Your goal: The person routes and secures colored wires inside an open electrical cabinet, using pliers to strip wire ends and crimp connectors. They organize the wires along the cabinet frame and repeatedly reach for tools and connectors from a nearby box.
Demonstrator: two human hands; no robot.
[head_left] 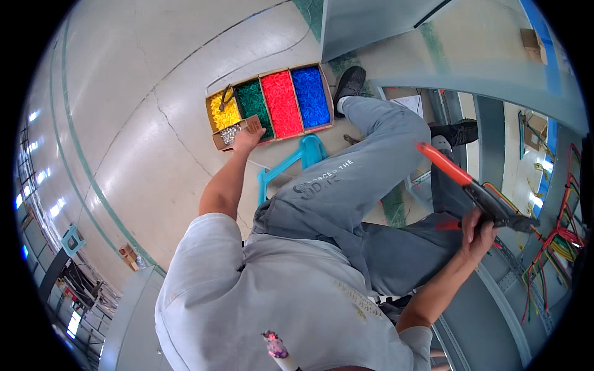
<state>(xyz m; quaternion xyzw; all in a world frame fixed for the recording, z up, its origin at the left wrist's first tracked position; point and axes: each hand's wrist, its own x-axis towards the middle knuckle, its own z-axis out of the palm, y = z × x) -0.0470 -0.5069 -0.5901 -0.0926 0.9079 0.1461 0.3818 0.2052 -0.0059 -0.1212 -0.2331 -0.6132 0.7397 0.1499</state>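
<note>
My left hand (247, 140) is closed on the side of a small cardboard box (252, 124) of silvery metal pieces (230, 134), too small to make out exactly. This box sits at the near left corner of a divided cardboard tray (303, 133). In the tray's compartments lie small yellow (224, 114), green (250, 99), red (281, 102) and blue (311, 96) plastic sleeves. A dark looped tool (226, 99) rests on the yellow ones. On the right, my right hand (476, 238) grips a crimping tool (479, 195) with red handles and a black head, held over my leg.
A blue plastic stool (281, 170) stands beside my thigh. Grey metal cabinet frames (489, 154) surround my right side, with bundled coloured wires (560, 241) inside. A grey panel (371, 31) stands beyond the tray. A burnt-tipped cigarette (278, 351) shows at the bottom.
</note>
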